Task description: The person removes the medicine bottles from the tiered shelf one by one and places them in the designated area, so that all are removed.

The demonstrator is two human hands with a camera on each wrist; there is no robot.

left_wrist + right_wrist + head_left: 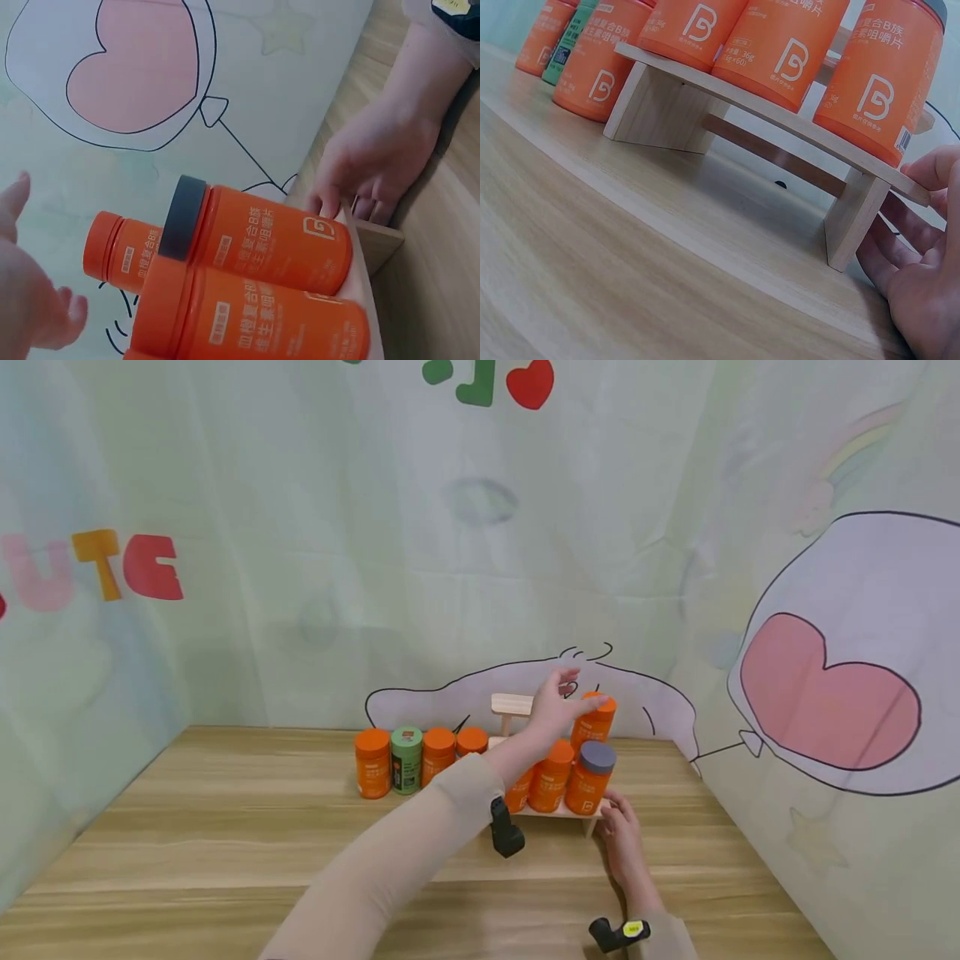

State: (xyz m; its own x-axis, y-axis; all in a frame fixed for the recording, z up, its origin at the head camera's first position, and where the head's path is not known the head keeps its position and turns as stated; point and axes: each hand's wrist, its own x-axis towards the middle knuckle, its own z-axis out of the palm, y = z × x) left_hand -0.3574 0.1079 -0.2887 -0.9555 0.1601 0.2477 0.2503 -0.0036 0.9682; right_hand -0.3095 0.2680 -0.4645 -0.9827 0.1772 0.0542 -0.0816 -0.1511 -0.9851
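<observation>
A stepped wooden rack [660,112] carries orange jars on its front shelf, one of them a grey-lidded jar [588,785] at the right end. Behind that, one orange-lidded jar [594,727] stands higher up. My left hand [553,706] hovers over the rack beside this rear jar, fingers spread. In the left wrist view a gap shows between that hand [34,292] and the rear jar [124,251]. With thumb above and fingers beneath, my right hand [922,255] grips the right end of the front shelf. The left forearm hides part of the rack.
Left of the rack, a row of jars stands on the wooden table [225,843]: an orange jar [372,768], a green jar [407,764] and two more orange ones. An upper wooden step [512,704] rises behind. Printed curtains [300,568] hang behind and to the right.
</observation>
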